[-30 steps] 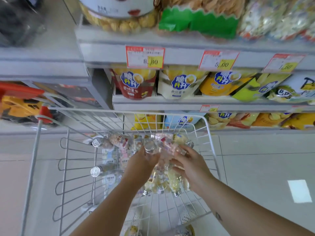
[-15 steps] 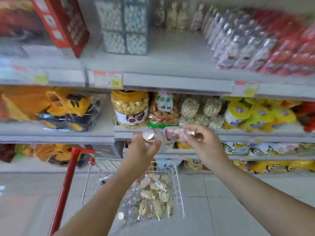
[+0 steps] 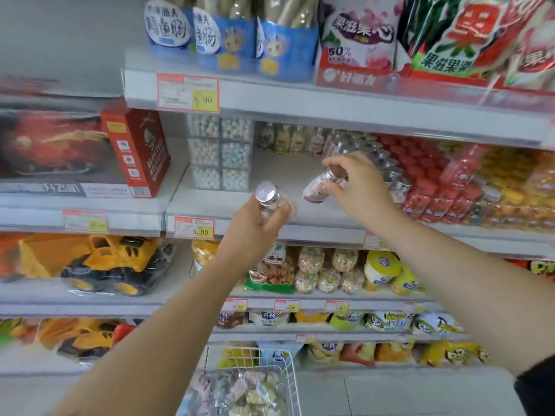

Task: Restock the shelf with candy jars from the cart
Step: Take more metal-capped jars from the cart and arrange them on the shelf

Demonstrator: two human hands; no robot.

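Both of our hands have come up from over the cart to the middle shelf, each carrying a candy jar. Our left hand is curled round the body of the upright jar, silver cap showing above the fist, at the shelf's near edge. Our right hand pinches the tilted jar by its cap, the body hanging down to the left over bare shelf.

We judge these jars light, rigid and smooth-walled, perhaps breakable. A grip round the body looks surer than the cap pinch, which lets the jar swing.

Rows of silver-capped jars stand just right of the gap. Beyond them are red-capped bottles, and clear boxes of candy balls stand to the left. The upper shelf limits headroom. More jars lie in the cart.
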